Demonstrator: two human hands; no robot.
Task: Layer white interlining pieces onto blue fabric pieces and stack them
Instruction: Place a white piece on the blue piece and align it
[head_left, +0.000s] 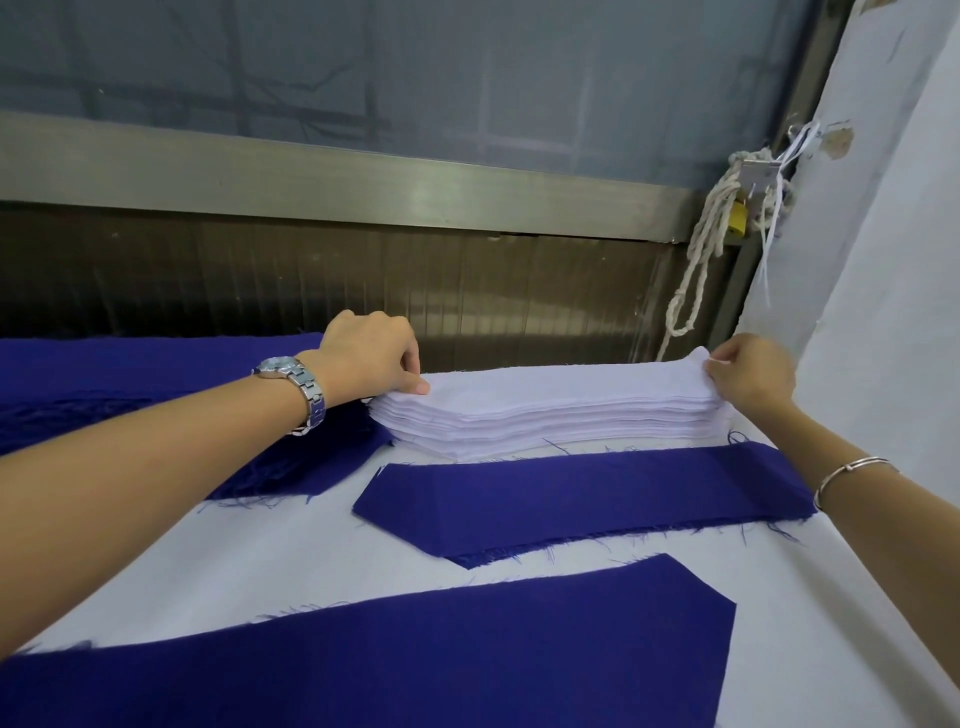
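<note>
The white stack (545, 423) is seen at the desk's (831, 623) far edge. Its top sheet (545, 382) is pinched at both ends: by the left hand (374, 358) with thumb and curled fingers, and by the right hand (753, 374) at the raised right tip. The sheet is judged light, limp and clingy, best peeled off by its ends. One blue piece (571, 499) is laid just before the stack, another (415, 649) near the front edge. No container is seen.

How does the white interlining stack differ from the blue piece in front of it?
The white interlining stack is many layers; the blue piece is one flat layer. The left hand and right hand pinch the stack's ends; the blue piece lies free. Both are long strips.
</note>
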